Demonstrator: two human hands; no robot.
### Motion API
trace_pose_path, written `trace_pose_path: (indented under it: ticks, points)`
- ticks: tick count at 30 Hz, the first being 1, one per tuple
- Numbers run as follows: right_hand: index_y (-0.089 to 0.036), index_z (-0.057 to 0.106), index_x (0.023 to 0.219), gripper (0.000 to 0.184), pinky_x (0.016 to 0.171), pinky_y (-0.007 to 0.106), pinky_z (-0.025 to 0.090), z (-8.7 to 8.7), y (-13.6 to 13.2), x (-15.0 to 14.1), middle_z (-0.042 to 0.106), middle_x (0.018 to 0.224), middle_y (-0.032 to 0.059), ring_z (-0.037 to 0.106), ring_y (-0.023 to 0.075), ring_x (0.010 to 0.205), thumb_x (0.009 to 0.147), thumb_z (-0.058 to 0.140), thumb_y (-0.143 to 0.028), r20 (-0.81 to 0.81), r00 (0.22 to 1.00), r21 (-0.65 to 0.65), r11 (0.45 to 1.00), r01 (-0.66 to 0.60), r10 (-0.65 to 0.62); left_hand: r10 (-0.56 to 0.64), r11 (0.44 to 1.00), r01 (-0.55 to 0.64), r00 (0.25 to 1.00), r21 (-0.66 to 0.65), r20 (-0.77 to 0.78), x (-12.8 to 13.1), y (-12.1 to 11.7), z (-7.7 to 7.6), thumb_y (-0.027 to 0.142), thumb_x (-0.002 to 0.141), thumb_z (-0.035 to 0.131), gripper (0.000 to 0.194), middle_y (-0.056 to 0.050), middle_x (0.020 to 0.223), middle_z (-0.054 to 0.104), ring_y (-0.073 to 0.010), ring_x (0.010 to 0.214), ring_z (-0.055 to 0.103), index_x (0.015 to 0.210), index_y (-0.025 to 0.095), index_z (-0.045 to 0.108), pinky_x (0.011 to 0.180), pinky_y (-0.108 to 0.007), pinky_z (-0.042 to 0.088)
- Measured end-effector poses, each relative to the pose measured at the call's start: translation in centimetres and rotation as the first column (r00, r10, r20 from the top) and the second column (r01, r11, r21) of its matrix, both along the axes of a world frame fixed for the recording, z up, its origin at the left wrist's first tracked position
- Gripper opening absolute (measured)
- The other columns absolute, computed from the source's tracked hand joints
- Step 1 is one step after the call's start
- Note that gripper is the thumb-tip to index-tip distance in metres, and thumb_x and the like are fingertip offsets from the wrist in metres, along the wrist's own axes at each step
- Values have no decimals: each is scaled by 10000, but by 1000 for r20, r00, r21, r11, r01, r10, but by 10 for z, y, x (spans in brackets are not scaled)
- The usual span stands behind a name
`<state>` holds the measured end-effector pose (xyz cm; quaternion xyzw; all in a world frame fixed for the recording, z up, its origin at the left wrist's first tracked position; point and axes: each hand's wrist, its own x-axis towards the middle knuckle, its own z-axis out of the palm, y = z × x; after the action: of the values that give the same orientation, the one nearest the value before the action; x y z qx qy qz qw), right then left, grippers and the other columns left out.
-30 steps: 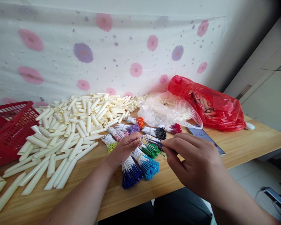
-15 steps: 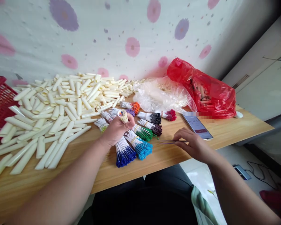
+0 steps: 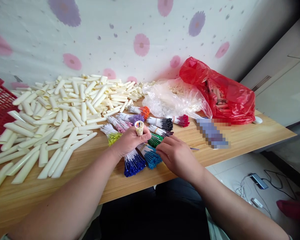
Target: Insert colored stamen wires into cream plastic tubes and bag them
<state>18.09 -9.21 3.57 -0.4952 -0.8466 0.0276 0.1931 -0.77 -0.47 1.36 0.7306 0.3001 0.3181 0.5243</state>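
Cream and glossy, the tube (image 3: 139,130) stands in my left hand (image 3: 130,140), among the bundles, its open mouth turned up toward me. Thumb and fingers are closed round it below the rim, and small coloured bits show inside — too tiny to make out one by one. My right hand (image 3: 178,155) is just beside the light-blue bundle (image 3: 152,159), back of the hand up, fingers bent and drawn in close together; whether they pinch anything, or touch the bundle at all, I cannot tell. A thin dark tool (image 3: 195,148) pokes out past that hand, and I can't say if it is held or lying on the wooden table (image 3: 247,138).

To do this well, I'd judge, the tube wants a steady grip — firm without squeezing, with my fingertips clear of the mouth. Holding it upright matters too, since a tilt could shift the bits inside. On the right, small movements seem best, so my knuckles don't drag the loose ends of the dark-blue bundle (image 3: 133,163) or the green bundle (image 3: 155,140) out of line.
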Motion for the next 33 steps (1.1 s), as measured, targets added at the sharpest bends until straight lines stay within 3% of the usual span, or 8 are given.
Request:
trace_pose_path:
  ticks: [3, 6, 14, 20, 24, 27, 30, 33]
  points:
    - [-187, 641, 714, 194, 620, 290, 379, 2, 4, -13, 624, 737, 46, 552, 186, 725, 868, 530, -223, 198, 977, -64, 993, 95, -80, -19, 1000, 19, 999, 5, -37, -1, 1, 0, 398, 848, 550, 275, 16, 676, 510, -121, 660, 494, 730, 150, 549, 630, -248, 384]
    - [-185, 617, 678, 192, 569, 295, 335, 1, 7, -19, 626, 726, 45, 567, 196, 714, 848, 528, -179, 301, 948, -49, 991, 128, -108, -48, 999, 50, 997, 22, -64, -1, 1, 1, 387, 838, 559, 268, 19, 680, 504, -117, 653, 472, 721, 147, 550, 616, -244, 366]
    - [-176, 569, 713, 152, 579, 299, 315, 8, 2, -12, 602, 740, 44, 563, 188, 702, 836, 483, -159, 301, 947, 34, 993, 111, -116, -79, 995, 85, 991, 54, -110, -2, 1, 4, 396, 840, 541, 291, 29, 674, 467, -104, 634, 424, 697, 142, 542, 596, -231, 336]
    - [-169, 556, 731, 154, 592, 248, 344, 38, -4, 27, 554, 701, 7, 507, 120, 634, 854, 467, -143, 39, 996, -115, 989, 90, -86, -44, 999, 48, 990, 25, -133, -1, 0, 6, 368, 816, 566, 251, 30, 663, 476, -101, 623, 429, 723, 135, 571, 599, -228, 352]
    - [-166, 584, 766, 128, 623, 231, 375, 49, 8, 30, 558, 752, 14, 508, 114, 682, 836, 496, -107, -124, 992, -136, 990, -43, 26, -41, 999, 38, 992, -29, -117, -2, -2, 12, 378, 792, 596, 254, -16, 736, 581, -141, 698, 517, 827, 131, 643, 630, -247, 400]
    - [-160, 606, 770, 145, 634, 236, 394, 46, 19, 19, 563, 771, 24, 520, 114, 693, 853, 495, -117, -212, 972, -130, 984, -126, 97, -85, 993, 77, 992, -91, -88, -2, -5, 17, 367, 745, 654, 247, -33, 755, 623, -155, 715, 549, 815, 131, 674, 645, -256, 425]
    - [-164, 631, 795, 118, 642, 240, 417, 36, 29, 6, 582, 777, 26, 541, 114, 700, 846, 527, -139, -368, 926, -87, 989, -121, 81, -25, 992, 15, 996, -124, -82, -2, -9, 19, 352, 724, 676, 219, -9, 686, 600, -133, 647, 524, 760, 137, 663, 597, -241, 403]
    - [-182, 636, 984, 198, 622, 237, 443, 23, 36, -1, 610, 790, 18, 560, 113, 696, 797, 580, -154, -610, 793, -105, 992, -70, -9, 61, 996, -64, 997, -64, -45, -3, -9, 19, 338, 759, 647, 196, 12, 653, 563, -117, 629, 493, 727, 144, 636, 595, -235, 378]
